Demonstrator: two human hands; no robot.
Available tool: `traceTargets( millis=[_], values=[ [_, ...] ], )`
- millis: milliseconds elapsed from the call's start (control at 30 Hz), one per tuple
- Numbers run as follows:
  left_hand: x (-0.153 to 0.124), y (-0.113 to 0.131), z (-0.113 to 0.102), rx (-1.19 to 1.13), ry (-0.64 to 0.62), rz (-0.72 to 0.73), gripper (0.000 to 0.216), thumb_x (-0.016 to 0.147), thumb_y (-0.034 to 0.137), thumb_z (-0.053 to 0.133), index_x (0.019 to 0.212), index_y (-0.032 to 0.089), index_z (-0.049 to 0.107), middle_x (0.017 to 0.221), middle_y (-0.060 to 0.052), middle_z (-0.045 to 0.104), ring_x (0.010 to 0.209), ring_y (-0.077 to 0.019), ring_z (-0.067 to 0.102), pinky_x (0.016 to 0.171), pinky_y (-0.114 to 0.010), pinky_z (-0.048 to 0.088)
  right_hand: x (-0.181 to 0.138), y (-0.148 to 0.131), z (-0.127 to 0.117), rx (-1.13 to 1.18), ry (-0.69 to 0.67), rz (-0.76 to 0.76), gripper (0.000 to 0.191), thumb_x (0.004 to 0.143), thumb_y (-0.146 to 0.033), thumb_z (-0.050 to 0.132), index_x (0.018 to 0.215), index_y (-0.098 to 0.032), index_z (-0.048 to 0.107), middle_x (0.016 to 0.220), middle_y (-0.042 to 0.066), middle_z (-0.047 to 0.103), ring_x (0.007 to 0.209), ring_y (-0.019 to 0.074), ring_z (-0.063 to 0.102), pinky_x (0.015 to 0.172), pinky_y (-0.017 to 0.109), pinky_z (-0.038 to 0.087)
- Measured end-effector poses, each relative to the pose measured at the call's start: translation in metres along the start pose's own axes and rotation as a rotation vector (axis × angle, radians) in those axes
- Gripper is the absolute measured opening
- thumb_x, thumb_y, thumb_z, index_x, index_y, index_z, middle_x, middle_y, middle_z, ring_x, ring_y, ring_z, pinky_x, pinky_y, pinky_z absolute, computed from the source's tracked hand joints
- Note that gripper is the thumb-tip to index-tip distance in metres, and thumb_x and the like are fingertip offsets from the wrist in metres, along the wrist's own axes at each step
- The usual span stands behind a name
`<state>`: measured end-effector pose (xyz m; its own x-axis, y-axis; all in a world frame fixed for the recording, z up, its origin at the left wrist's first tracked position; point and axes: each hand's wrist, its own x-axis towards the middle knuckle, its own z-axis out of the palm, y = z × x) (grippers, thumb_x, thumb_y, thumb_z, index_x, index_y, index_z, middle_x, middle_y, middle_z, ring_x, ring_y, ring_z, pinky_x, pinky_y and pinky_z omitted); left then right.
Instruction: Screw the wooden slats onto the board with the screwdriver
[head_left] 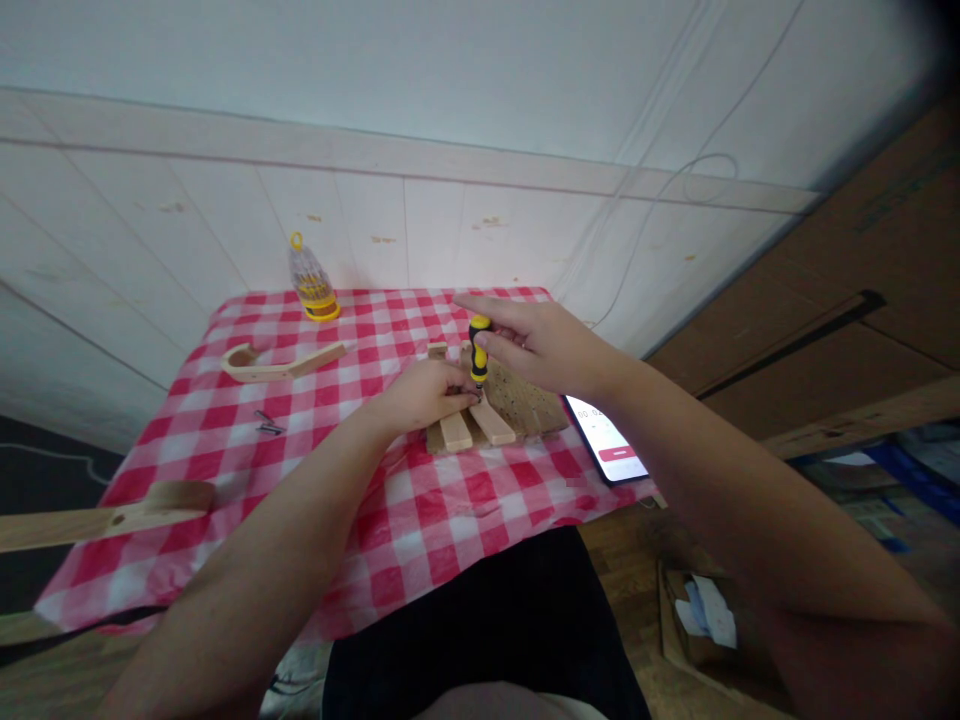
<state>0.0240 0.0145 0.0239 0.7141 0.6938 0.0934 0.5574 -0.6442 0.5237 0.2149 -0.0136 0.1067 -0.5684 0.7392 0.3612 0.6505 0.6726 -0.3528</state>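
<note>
Upright in my right hand (525,340) is a small yellow-and-black screwdriver (478,350), its handle between thumb and fingers. Its tip points down at a pale wooden piece (491,420). My left hand (433,392) is closed, with thumb and fingertips pinched close to the screwdriver's tip; whatever they hold is too small to make out. Beneath that hand runs a second wooden piece (454,432), partly covered by it. Both pieces rest on a rough brown board (536,405).
A red-and-white checked cloth (390,510) covers the table. On it lie a curved wooden hook (281,368), several small metal pieces (268,424), a clear bottle-shaped container with a yellow base (313,285) and a phone (611,445). Another wooden part (135,515) overhangs the left edge.
</note>
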Motion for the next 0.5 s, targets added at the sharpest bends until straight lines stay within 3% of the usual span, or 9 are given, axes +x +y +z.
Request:
traceTargets(
  millis=[133,233,300,367,500],
  values=[
    [0.0,0.001,0.0,0.006,-0.009,0.012,0.022,0.09,0.026,0.057,0.097,0.017,0.076,0.095,-0.005,0.078,0.085,-0.0168,0.068,0.078,-0.027,0.049,0.001,0.002,0.001,-0.025,0.034,-0.063,0.036,0.093,-0.023,0.044,0.12,-0.019,0.069,0.113,0.007,0.074,0.099,0.0175,0.066,0.086,0.031,0.047],
    [0.0,0.002,-0.001,-0.004,0.004,0.004,0.021,0.086,0.022,0.058,0.095,0.017,0.076,0.094,-0.005,0.078,0.083,-0.016,0.068,0.076,-0.026,0.049,0.003,0.004,0.002,-0.056,0.087,-0.065,0.024,0.091,-0.025,0.051,0.102,-0.017,0.071,0.1,0.008,0.074,0.087,0.0173,0.063,0.078,0.03,0.044],
    [-0.001,0.004,-0.001,0.0,0.006,-0.002,0.021,0.083,0.019,0.058,0.093,0.017,0.076,0.091,-0.004,0.077,0.081,-0.0159,0.068,0.074,-0.026,0.049,0.004,0.005,0.004,-0.104,0.128,-0.011,0.018,0.087,-0.033,0.06,0.086,-0.017,0.068,0.086,0.006,0.07,0.074,0.0157,0.057,0.068,0.029,0.039],
    [-0.001,0.005,-0.002,0.001,0.005,-0.007,0.022,0.081,0.017,0.058,0.092,0.017,0.076,0.09,-0.004,0.077,0.08,-0.0158,0.068,0.073,-0.026,0.05,0.003,0.003,0.007,-0.166,0.178,0.085,0.025,0.084,-0.043,0.065,0.078,-0.018,0.062,0.073,0.002,0.063,0.064,0.0138,0.049,0.06,0.029,0.031],
    [-0.001,0.006,-0.003,-0.012,-0.003,-0.017,0.023,0.08,0.017,0.057,0.092,0.016,0.077,0.091,-0.005,0.077,0.08,-0.016,0.068,0.074,-0.026,0.05,-0.003,-0.002,0.013,-0.248,0.24,0.203,0.03,0.088,-0.049,0.057,0.085,-0.019,0.061,0.066,0.001,0.058,0.057,0.0139,0.044,0.056,0.029,0.025]
  ],
)
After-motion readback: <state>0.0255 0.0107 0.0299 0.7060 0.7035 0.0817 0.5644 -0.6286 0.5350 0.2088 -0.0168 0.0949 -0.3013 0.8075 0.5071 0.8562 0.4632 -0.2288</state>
